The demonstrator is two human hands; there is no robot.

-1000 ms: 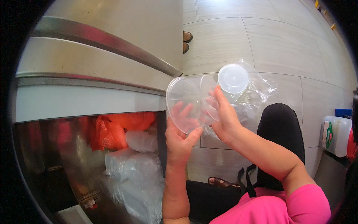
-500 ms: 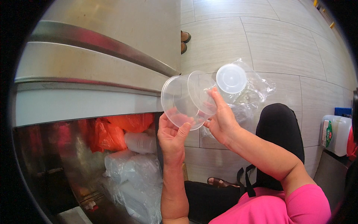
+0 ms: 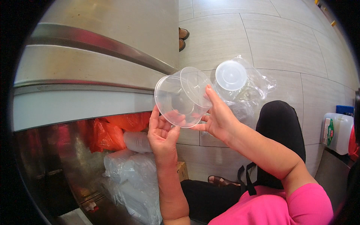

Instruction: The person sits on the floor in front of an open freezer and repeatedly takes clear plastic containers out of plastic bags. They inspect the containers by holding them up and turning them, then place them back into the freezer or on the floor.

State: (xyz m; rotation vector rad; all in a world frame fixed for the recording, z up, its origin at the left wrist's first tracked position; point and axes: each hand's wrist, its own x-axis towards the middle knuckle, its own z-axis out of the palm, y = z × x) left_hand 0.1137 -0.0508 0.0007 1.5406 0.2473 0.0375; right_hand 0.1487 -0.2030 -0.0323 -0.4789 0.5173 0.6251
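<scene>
Two clear round plastic containers (image 3: 174,93), seemingly nested, are held tilted in front of me. One wide rim faces left; a second rim shows farther right. My right hand (image 3: 221,118) grips the right end, thumb on top and fingers beneath. My left hand (image 3: 164,133) cups the lower left rim, its fingers partly seen through the clear plastic and its thumb close to the edge. Beyond my right hand, round translucent lids (image 3: 231,75) lie in a crumpled clear plastic bag (image 3: 257,88) on the floor.
To my left is an opened steel compartment with a pale front edge (image 3: 86,107). Inside are orange plastic bags (image 3: 107,135) and bagged clear containers (image 3: 137,180). A cardboard box (image 3: 182,171) is beside my left forearm. A white jug (image 3: 339,133) stands at right. Brown shoes (image 3: 183,34) show beyond the cabinet.
The two containers have come closer together, the right one sliding farther into the left. Both hands have shifted slightly left, and my left thumb has moved off the container's wall toward the rim.
</scene>
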